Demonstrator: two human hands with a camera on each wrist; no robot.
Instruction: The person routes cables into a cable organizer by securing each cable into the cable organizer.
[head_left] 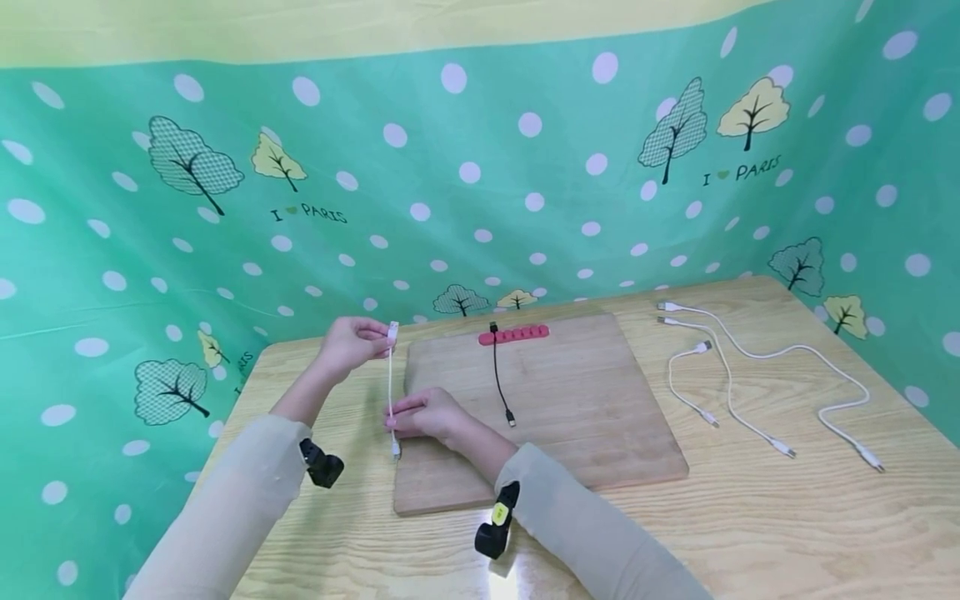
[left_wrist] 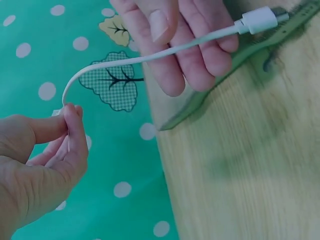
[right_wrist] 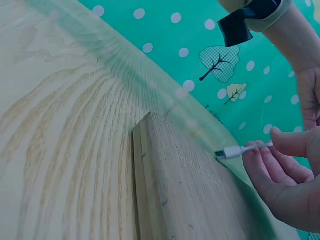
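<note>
A short white USB cable (head_left: 390, 383) is held upright above the board's left edge, stretched between my two hands. My left hand (head_left: 351, 346) pinches its upper end by the white plug (head_left: 393, 331). Lower down, my right hand (head_left: 427, 414) holds the cable between thumb and fingers, with the small lower connector (right_wrist: 231, 152) sticking out past them. In the left wrist view the cable bends where the left fingertips (left_wrist: 75, 111) grip it. On the wooden board (head_left: 570, 400), a black cable (head_left: 497, 375) lies with its top end at a red cable clip strip (head_left: 517, 334).
Right of the board on the table (head_left: 750, 517) lie a short white cable (head_left: 671, 379), a longer one (head_left: 727, 375) and a wavy long one (head_left: 795, 346). A green dotted curtain (head_left: 495, 192) stands behind the table and along its sides.
</note>
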